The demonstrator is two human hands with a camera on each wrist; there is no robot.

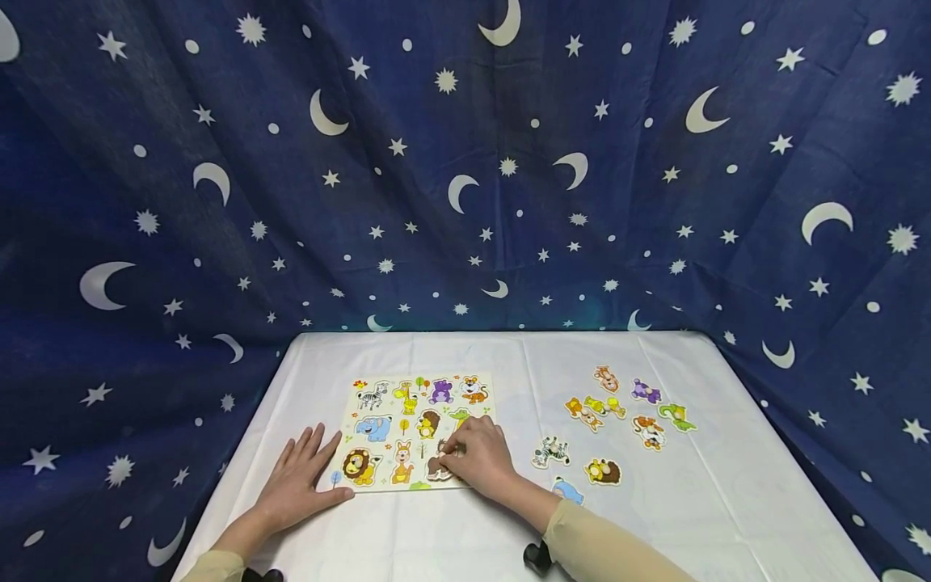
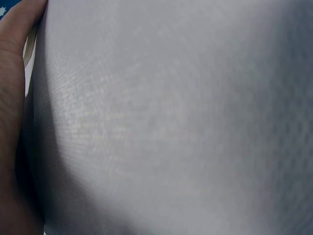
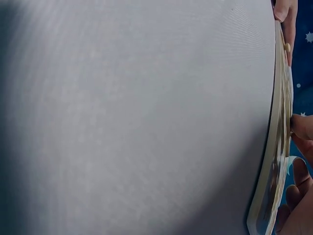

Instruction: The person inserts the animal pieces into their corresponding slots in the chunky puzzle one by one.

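Deep-blue cloth (image 1: 407,202) scattered with pale moons and stars fills the whole backdrop, and up against it stands a table under a white cover (image 1: 596,529), lightly creased. Left of centre on it — the puzzle board (image 1: 385,487), flat, long axis running side to side, its printed animals heads away from the person. Now to the right hand (image 1: 480,454): thumb and fingers curled in a pinch on the brown animal piece (image 1: 439,470), over the board's near right part! Fingers cover some of that piece, so which way its long axis runs, I cannot tell. Over on the left hand (image 1: 294,481), fingers are released, spread and straight, thumb at the board's near left corner. Loose pieces lie scattered to the right — zebra piece (image 1: 550,453) closest to the board, hedgehog piece (image 1: 603,471) near it, crocodile piece (image 1: 677,417) farthest out.
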